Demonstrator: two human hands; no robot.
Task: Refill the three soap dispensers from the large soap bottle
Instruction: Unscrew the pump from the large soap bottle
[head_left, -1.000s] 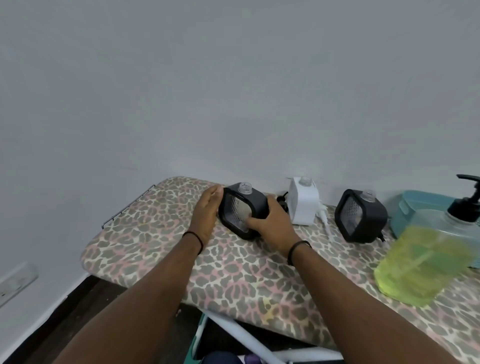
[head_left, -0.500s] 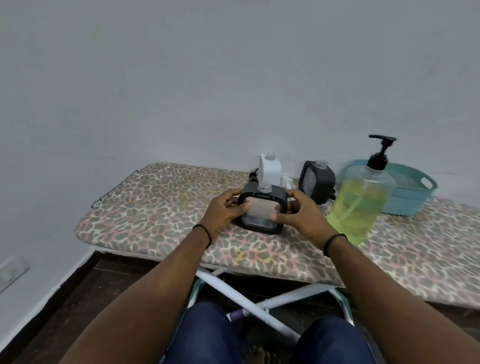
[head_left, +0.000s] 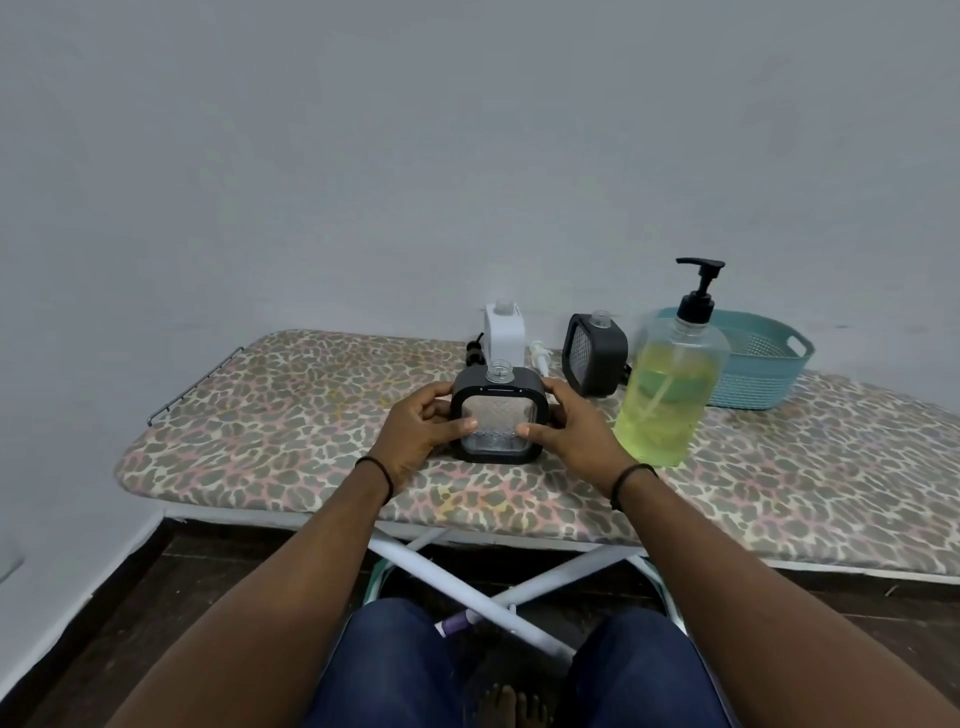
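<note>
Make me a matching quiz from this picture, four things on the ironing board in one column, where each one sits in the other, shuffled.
1. white square soap dispenser
2. large clear bottle of yellow-green soap
3. teal plastic basket
4. near black-framed square dispenser

A. held between both hands
B. far right, by the wall
C. back by the wall, behind the held one
D. upright, pump on, in front of the basket

Pairs: 1-C, 2-D, 3-B, 4-A

Black dispenser (head_left: 497, 415) upright, uncapped, near edge, white dispenser (head_left: 503, 331), second black dispenser (head_left: 595, 355) behind, soap bottle (head_left: 670, 384) right
</note>
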